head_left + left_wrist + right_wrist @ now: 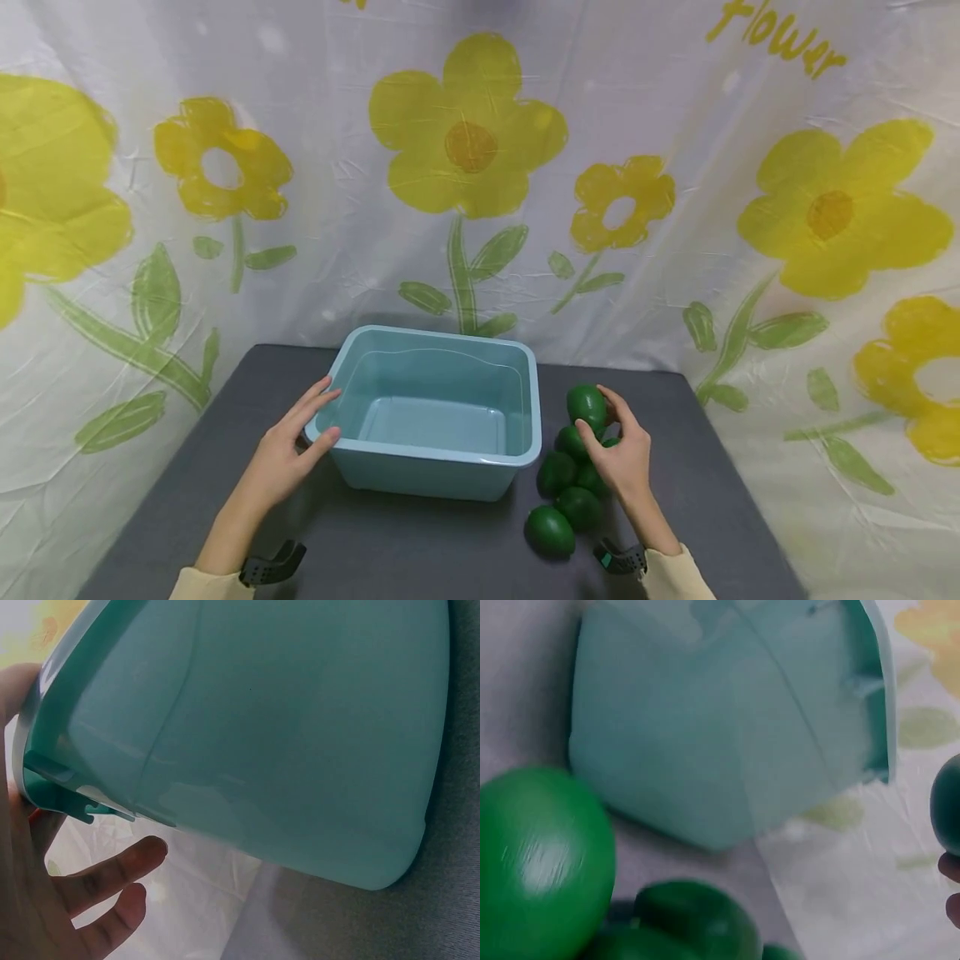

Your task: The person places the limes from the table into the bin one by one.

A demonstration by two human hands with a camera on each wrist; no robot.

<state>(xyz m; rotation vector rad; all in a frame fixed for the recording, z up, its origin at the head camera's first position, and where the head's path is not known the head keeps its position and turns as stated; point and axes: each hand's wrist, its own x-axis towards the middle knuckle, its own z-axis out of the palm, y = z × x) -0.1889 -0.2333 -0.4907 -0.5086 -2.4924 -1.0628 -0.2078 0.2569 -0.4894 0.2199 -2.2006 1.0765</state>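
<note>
A light blue-green plastic basin point(431, 479) stands upright on the dark cloth, nothing visible inside it. My left hand point(288, 450) rests at its near-left corner, thumb and fairly straight fingers lying over the rim; in the left wrist view, two fingers point(120, 874) hang free below the rim. Right of the basin, my right hand point(626, 446) holds a dark green avocado point(586, 404) between thumb and fingers, above a cluster of similar avocados point(557, 473). The right wrist view catches the held avocado point(946, 806) at its right edge. Fingers partly hide the cluster.
The nearest avocado point(550, 532) lies at the front of the cluster. A dark grey cloth point(420, 550) covers the table. White curtains with yellow flowers point(468, 146) hang behind and at both sides, close to the table's edges.
</note>
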